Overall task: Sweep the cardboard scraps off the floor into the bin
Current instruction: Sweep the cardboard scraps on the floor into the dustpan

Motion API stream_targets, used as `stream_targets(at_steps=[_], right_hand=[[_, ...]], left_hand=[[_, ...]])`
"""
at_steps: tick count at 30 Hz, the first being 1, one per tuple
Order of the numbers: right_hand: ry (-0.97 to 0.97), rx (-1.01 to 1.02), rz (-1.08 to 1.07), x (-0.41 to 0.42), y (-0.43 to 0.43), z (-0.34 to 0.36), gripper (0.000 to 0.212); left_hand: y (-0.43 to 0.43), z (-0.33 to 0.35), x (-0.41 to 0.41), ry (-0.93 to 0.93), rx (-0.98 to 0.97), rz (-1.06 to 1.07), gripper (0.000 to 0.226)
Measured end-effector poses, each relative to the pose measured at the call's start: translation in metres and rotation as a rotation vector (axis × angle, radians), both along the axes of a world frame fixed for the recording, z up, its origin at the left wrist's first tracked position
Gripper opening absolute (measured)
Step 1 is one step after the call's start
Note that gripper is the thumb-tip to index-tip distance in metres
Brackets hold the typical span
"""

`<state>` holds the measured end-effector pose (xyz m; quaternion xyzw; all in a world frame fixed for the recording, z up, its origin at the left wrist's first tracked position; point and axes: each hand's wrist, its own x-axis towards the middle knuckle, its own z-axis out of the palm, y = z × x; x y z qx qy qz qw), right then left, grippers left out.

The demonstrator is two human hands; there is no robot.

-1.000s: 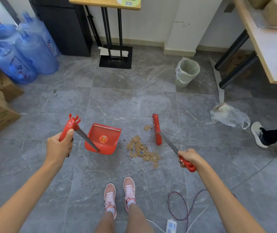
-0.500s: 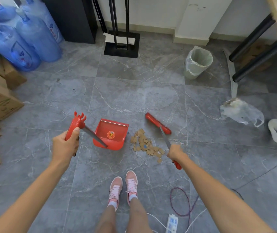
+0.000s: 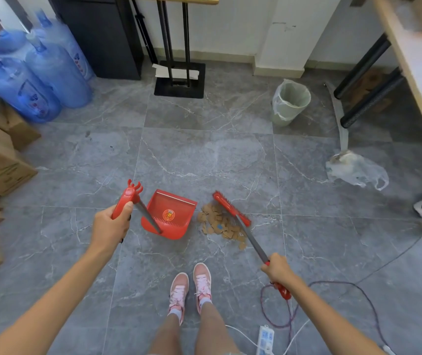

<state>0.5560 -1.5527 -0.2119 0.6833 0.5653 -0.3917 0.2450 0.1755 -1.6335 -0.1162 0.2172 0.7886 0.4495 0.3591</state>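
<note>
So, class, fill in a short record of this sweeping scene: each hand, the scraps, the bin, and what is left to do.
left hand: grips the dustpan by its handle
right hand: grips the broom by its handle
scraps: piled on the floor between dustpan and broom head
bin: lined, standing beyond the pile, near the wall
left to do: scraps not yet in dustpan or bin

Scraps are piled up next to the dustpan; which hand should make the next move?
Right, probably. The right hand grips the broom, its head along the scraps' right edge, ready to push them toward the dustpan just left of the pile. The left hand only holds the dustpan's handle.
</note>
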Motion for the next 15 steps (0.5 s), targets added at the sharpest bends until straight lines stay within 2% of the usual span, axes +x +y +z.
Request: stream_targets(at_steps=[7, 12, 15], right_hand=[[0.086, 0.061, -0.169, 0.015, -0.014, 0.015, 0.01], [0.064, 0.053, -0.324, 0.04, -0.03, 0.026, 0.034], [0.081, 0.038, -0.44, 0.051, -0.036, 0.026, 0.035]], left_hand=[[-0.005, 0.01, -0.006, 0.075, -0.02, -0.072, 0.038], [-0.008, 0.016, -0.015, 0.107, -0.029, -0.09, 0.04], [-0.007, 0.016, -0.014, 0.104, -0.038, -0.125, 0.037]])
